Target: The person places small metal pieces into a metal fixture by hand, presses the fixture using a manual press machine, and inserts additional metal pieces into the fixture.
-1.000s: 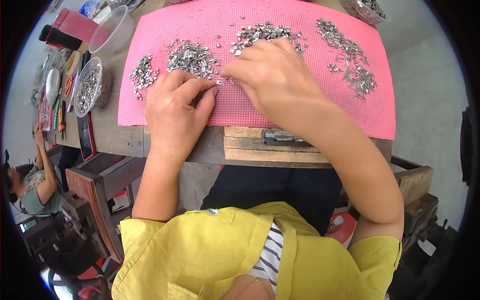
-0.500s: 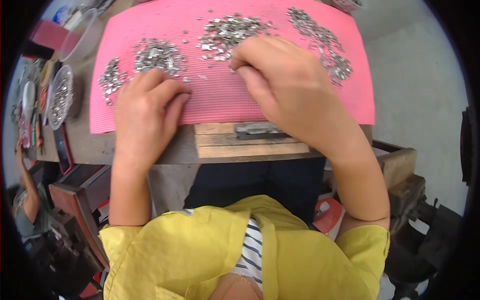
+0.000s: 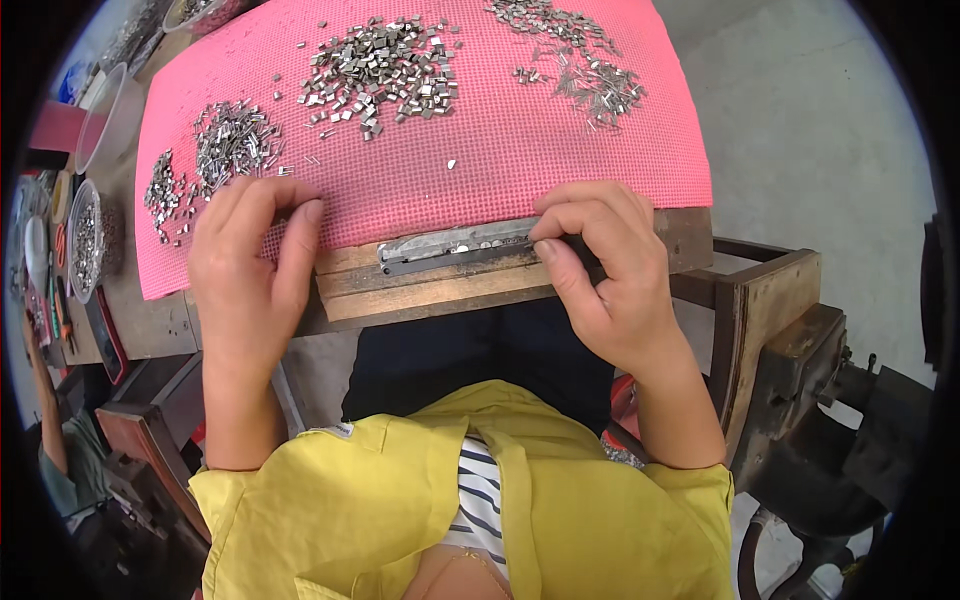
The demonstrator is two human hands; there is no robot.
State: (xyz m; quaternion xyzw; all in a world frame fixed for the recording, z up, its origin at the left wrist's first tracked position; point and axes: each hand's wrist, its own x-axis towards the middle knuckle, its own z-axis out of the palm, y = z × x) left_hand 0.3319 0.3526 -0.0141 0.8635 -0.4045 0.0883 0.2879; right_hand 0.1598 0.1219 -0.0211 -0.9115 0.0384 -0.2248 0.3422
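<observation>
My right hand [image 3: 615, 270] is at the right end of a long, narrow dark metal bar [image 3: 450, 260] with a slot. Its thumb and index finger pinch together there; anything between them is too small to make out. Several shiny small pieces sit along the slot. My left hand [image 3: 245, 260] rests at the pink mat's near edge, thumb tip against index tip, its contents hidden. Just beyond it lies a pile of thin metal pieces [image 3: 235, 145]. A larger pile of small square metal pieces [image 3: 375, 75] is at the mat's middle, and one loose piece [image 3: 451, 164] lies nearer.
The pink textured mat [image 3: 400, 190] covers the bench top. A grooved wooden block [image 3: 440, 298] lies under the bar. More small pieces are piled at far right [image 3: 600, 90] and far left [image 3: 165, 190]. At left stands a plastic tub [image 3: 88, 240] of metal pieces; another person's arm [image 3: 45, 400] shows beyond.
My right hand has moved from the middle pile back toward me, down to the bar. My left hand stays near the mat's edge. The view has shifted, so the bar shows more fully.
</observation>
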